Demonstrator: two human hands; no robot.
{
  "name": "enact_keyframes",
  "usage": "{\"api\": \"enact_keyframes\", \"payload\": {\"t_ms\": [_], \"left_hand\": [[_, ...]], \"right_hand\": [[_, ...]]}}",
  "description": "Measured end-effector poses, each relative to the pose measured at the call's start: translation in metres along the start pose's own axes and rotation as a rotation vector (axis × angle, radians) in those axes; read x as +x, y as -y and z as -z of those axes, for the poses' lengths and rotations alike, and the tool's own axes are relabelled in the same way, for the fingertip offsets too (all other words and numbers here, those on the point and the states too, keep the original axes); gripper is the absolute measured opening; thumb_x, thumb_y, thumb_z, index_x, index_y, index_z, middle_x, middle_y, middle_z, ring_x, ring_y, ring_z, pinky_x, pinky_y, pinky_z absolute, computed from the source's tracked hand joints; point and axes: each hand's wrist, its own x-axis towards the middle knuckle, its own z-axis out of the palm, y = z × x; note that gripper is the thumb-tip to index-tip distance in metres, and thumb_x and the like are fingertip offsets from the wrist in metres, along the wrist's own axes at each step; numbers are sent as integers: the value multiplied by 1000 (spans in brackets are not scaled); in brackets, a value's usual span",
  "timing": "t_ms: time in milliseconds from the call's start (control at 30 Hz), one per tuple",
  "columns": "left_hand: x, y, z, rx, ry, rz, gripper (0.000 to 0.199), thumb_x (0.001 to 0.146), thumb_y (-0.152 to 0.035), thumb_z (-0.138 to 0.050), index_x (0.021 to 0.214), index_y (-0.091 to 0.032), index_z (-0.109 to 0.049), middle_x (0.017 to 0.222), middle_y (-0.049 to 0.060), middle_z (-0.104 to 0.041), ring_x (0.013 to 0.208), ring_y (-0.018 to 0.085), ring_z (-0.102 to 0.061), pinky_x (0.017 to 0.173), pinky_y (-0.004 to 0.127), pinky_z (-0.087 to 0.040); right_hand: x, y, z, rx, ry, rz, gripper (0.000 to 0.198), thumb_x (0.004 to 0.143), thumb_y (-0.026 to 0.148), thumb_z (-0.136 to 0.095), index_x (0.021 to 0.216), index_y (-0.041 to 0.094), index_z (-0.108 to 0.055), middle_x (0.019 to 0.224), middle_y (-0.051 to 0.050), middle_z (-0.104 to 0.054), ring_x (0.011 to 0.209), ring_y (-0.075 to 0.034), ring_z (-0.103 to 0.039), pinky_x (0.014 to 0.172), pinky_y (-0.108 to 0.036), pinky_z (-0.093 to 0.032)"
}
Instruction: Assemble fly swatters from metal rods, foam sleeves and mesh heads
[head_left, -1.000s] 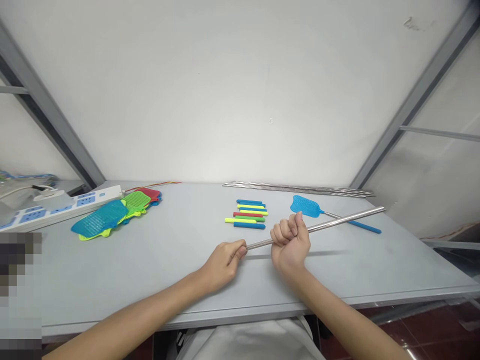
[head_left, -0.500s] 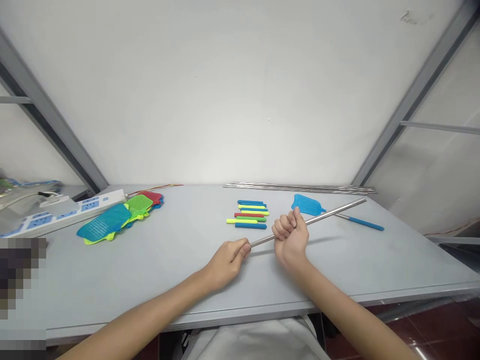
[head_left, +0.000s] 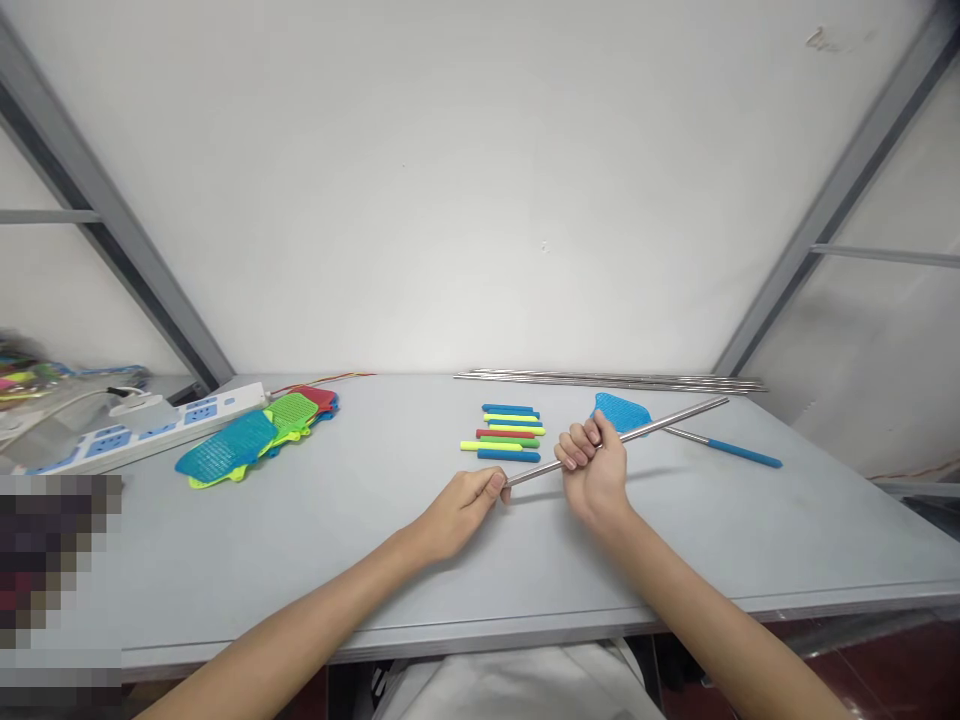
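Note:
A thin metal rod (head_left: 675,414) slants above the table, its far end pointing up to the right. My left hand (head_left: 466,508) pinches its lower end, which the fingers hide. Around the middle of the rod my right hand (head_left: 596,468) is closed, fingers wrapped and thumb pointing up. Just behind the hands lies a row of several plastic handles (head_left: 508,456) in blue, yellow, red and green. A blue fly swatter (head_left: 621,410) with a metal shaft and a blue handle (head_left: 742,453) rests at the right, partly covered by my right hand and the rod.
Several metal rods (head_left: 615,381) lie along the wall at the back of the grey table (head_left: 300,560). Overlapping fly swatter heads (head_left: 229,447) in blue, green, yellow and red lie at the left, beside a white power strip (head_left: 169,432). A pixelated patch covers the lower left corner.
My right hand has shifted slightly along the rod, away from my left hand. The left fingers have loosened a little at the rod's end. The whole view has shifted slightly.

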Motion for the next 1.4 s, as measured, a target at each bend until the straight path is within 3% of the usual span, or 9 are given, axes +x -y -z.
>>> {"api": "enact_keyframes", "payload": {"t_ms": [167, 367, 633, 1233, 1400], "left_hand": [[1, -2, 2, 38, -23, 5, 41, 86, -37, -17, 71, -16, -48, 57, -4, -37, 55, 8, -35, 53, 20, -30], [2, 0, -1, 118, 2, 13, 30, 82, -39, -30, 69, -17, -45, 56, -5, -39, 51, 8, -34, 48, 19, -27], [2, 7, 0, 213, -48, -25, 26, 82, -35, -33, 70, -17, -47, 56, -5, -41, 52, 8, -35, 49, 18, -26], [2, 7, 2, 274, 6, -25, 26, 83, -35, -32, 73, -17, -47, 61, -3, -48, 55, 8, -39, 51, 19, -28], [2, 6, 4, 259, -9, -24, 30, 85, -35, -23, 73, -18, -45, 63, -2, -47, 58, 10, -40, 54, 19, -30]], "right_hand": [[6, -1, 4, -11, -47, -12, 34, 72, 34, -45, 53, 18, -24, 40, 9, -19, 33, -4, -19, 32, -18, -18], [12, -5, 12, -49, -54, -15, 31, 70, 26, -46, 52, 18, -22, 39, 10, -19, 31, -4, -18, 30, -17, -17], [14, -10, 19, 49, -105, -151, 30, 71, 23, -44, 50, 17, -23, 37, 9, -19, 31, -3, -19, 31, -17, -18], [16, -15, 20, 31, -78, -226, 30, 72, 23, -45, 51, 17, -25, 40, 9, -21, 33, -4, -22, 32, -17, -22], [19, -16, 19, 48, -68, -202, 21, 71, 23, -45, 55, 16, -34, 42, 8, -26, 37, -4, -30, 37, -17, -30]]}}
